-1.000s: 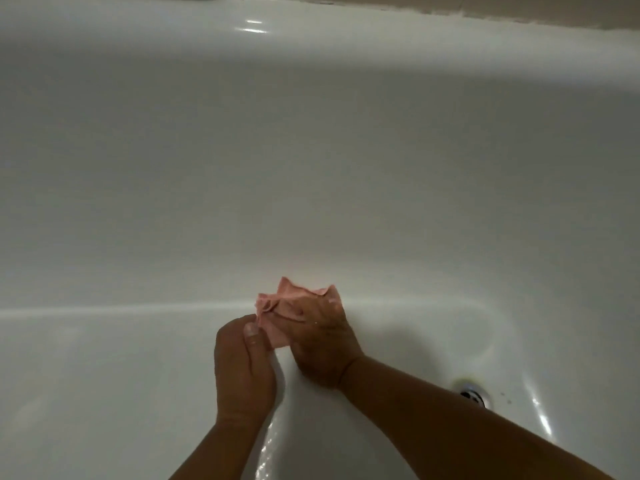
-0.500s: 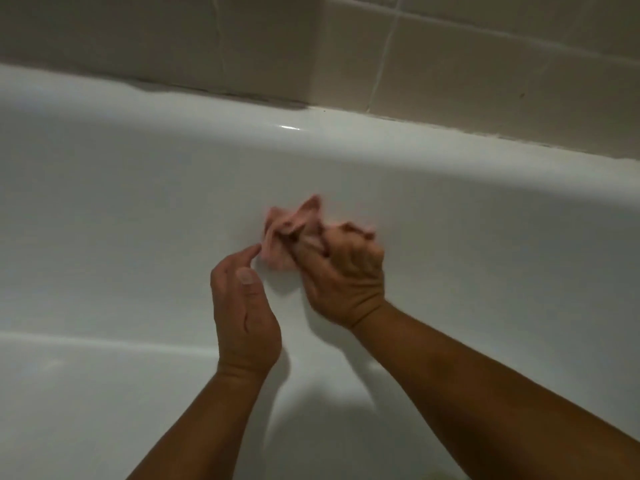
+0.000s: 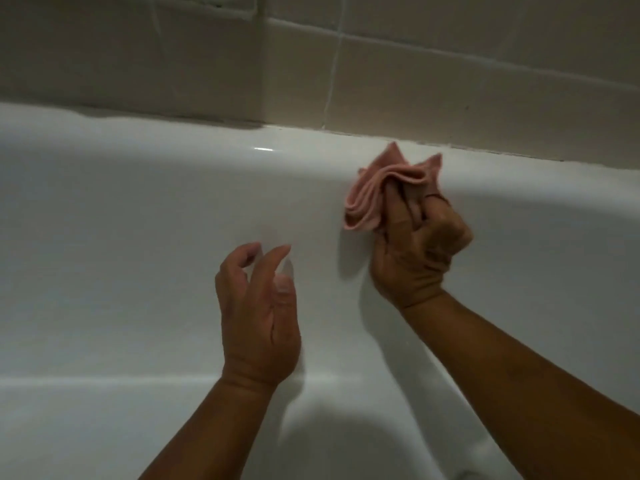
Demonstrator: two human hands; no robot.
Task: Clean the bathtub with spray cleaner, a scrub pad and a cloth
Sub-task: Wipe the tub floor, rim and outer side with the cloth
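While right hand (image 3: 415,251) grips cloth (image 3: 377,188) at bathtub rim (image 3: 207,140) | left hand (image 3: 258,306) apart

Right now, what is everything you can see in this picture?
tub: one, white, fills most of the view, far rim against the wall
cloth: one, pink, bunched, held against the tub's far wall just under the rim
tiles: several, beige with pale grout, on the wall above the tub
left hand: one, bare, holds nothing, fingers loosely curled, in front of the tub wall, left of the cloth
right hand: one, bare, fingers grip the cloth
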